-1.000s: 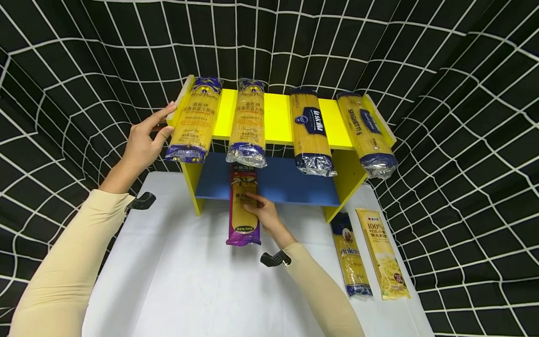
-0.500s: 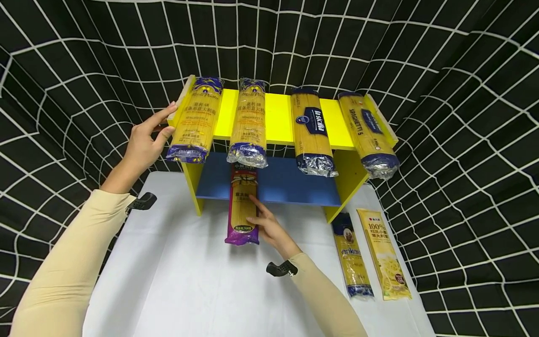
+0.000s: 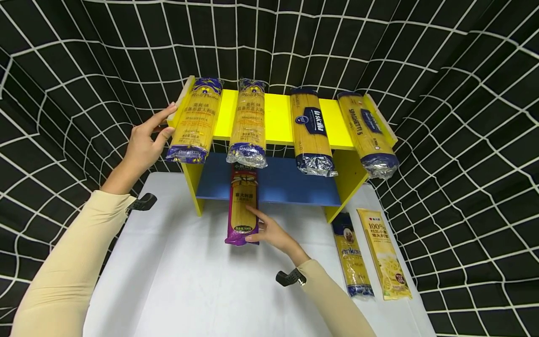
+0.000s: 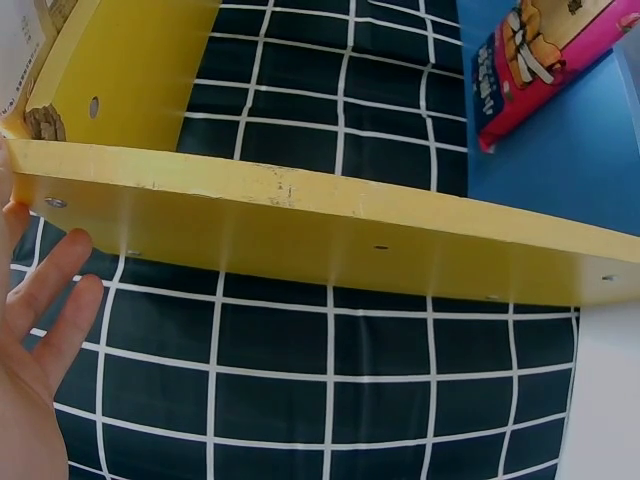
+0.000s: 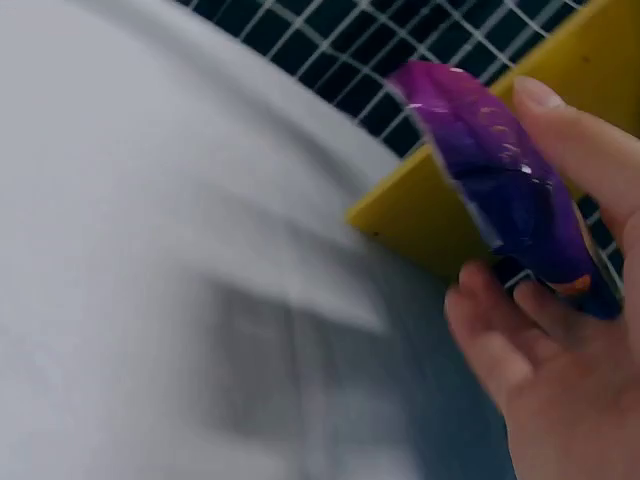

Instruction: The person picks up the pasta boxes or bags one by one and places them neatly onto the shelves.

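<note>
In the head view my right hand [image 3: 273, 234] holds a purple-edged packet of spaghetti [image 3: 243, 215] near its lower end. The thumb lies on the purple end and a finger stretches along the front. The packet's far end reaches over the blue middle board [image 3: 290, 182] of a shelf. From the right wrist the crinkled purple end of the packet [image 5: 490, 170] shows between thumb and fingers. My left hand [image 3: 145, 142] touches the upper left side panel [image 3: 182, 99] of the yellow shelf; the left wrist view shows its fingers [image 4: 68, 325] spread and fairly straight beside the wood.
Several spaghetti packets, such as the blue-labelled one [image 3: 312, 131], lie across the yellow top board [image 3: 278, 117], their ends overhanging its front. A dark blue packet [image 3: 351, 255] and a yellow packet [image 3: 383, 252] lie on the white table [image 3: 202, 290] at right.
My right hand has slid down the packet toward its near purple end, and the thumb has moved onto that end. The packet has hardly shifted. My left hand stays in place.
</note>
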The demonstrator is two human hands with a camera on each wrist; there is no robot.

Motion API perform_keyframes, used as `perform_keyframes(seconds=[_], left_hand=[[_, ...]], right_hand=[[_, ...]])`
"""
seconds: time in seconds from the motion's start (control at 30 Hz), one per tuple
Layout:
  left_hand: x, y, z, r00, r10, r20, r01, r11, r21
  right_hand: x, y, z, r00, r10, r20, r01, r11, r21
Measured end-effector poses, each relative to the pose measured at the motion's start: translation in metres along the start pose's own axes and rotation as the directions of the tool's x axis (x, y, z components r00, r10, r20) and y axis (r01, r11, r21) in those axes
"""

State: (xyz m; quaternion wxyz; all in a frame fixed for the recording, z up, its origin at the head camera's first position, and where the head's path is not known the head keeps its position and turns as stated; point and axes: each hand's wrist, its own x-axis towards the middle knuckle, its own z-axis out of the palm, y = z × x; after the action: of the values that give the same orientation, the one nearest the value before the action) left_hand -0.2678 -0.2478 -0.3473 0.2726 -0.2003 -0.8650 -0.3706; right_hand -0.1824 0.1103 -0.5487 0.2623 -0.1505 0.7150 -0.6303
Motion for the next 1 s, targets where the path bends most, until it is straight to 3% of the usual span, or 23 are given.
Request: perform_keyframes(seconds=[0.2,0.33,0.57,1.0], left_hand=[[0.0,0.001,0.001,1.0,0.003,-0.001,-0.003,1.0,-0.002],[0.0,0.001,0.002,1.0,0.004,0.0,-0.004,1.0,-0.005],[-0.001,-0.001,0.001,1.0,0.003,-0.009,-0.003,1.0,-0.006],[-0.002,-0.001,0.002,1.0,0.007,-0.026,-0.008,0.999,-0.039]], right_hand=[[-0.009,0.006,0.004,0.992,-0.064,-0.111,0.034,0.967,-0.254],[-0.01,0.01,0.005,0.981,-0.123,-0.151,0.065,0.938,-0.342],[-0.007,0.01,0.005,0.976,-0.162,-0.148,0.092,0.914,-0.396],[0.021,-0.004,0.011,0.985,-0.112,-0.131,0.044,0.9,-0.434]])
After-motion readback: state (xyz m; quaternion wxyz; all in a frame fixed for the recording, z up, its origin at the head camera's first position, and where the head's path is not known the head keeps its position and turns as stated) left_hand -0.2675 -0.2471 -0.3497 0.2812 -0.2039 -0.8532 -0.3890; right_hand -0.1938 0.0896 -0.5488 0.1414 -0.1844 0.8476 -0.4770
